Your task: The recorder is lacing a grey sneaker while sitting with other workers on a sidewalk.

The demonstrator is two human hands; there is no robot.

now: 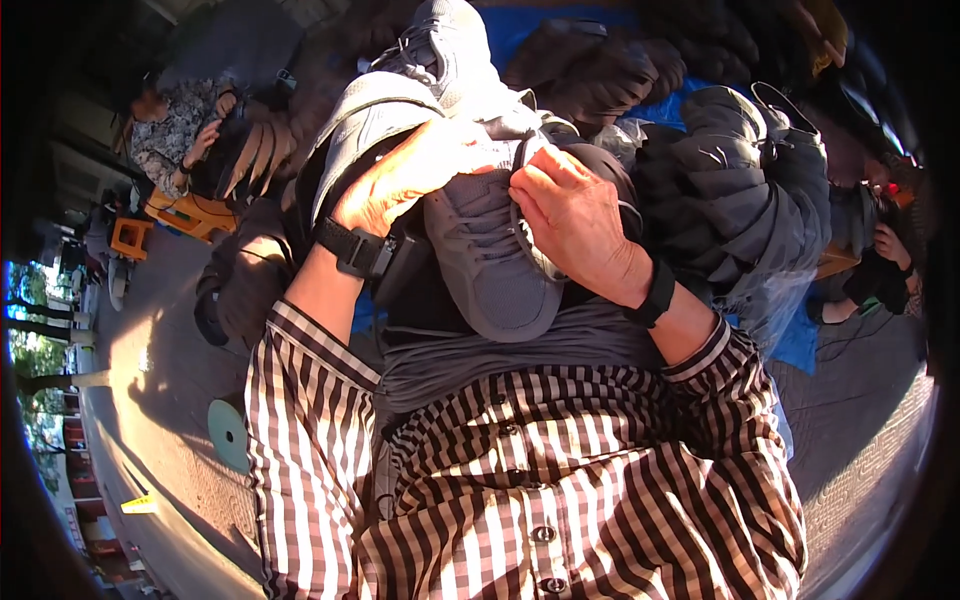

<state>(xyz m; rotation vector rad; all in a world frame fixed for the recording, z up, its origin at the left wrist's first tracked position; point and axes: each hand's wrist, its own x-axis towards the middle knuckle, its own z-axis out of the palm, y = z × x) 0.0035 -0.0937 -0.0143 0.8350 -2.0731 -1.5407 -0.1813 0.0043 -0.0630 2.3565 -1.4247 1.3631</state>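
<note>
Head view | left hand [425, 170] at grey shoe's tongue [487, 188], grip unclear | right hand [582, 215] pinching shoe's right edge | apparently edge-work; steadiness needed next

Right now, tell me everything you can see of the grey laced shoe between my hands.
The grey shoe looks like fabric, with a broad, rounded toe and matching grey laces running across its upper. Its toe points toward your striped shirt, the opening away from you. Your left hand and right hand meet around the opening end, hiding much of it. The heel cannot be made out.
</note>
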